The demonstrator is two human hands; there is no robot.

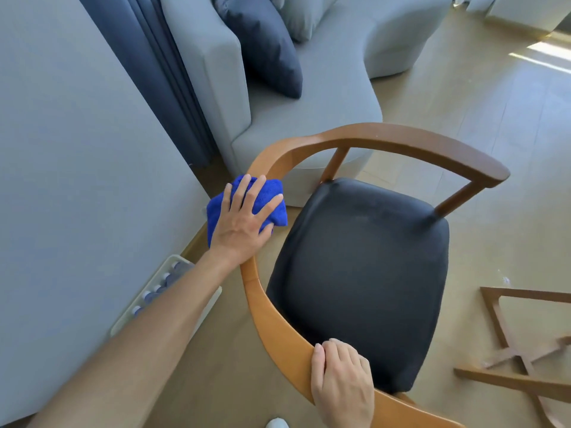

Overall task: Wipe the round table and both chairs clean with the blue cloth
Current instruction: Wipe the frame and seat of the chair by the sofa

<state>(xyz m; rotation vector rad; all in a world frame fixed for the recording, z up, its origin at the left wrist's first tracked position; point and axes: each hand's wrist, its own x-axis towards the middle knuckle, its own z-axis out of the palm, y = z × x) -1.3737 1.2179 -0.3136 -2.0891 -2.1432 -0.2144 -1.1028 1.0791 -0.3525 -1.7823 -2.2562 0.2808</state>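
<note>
A wooden chair with a curved back rail (401,137) and a black padded seat (364,273) stands in front of me. My left hand (244,223) lies flat on the folded blue cloth (276,208), fingers spread and straight, pressing it onto the left part of the rail. My right hand (340,384) grips the near part of the same rail, its fingers curled over the top edge. The round table is not in view.
A grey wall (77,180) stands close on the left, with a dark curtain (160,72) beside it. Behind the chair is a grey sofa (309,118) with a dark cushion (265,47). A white tray of bottles (163,282) lies by the wall. A wooden frame (509,359) stands lower right.
</note>
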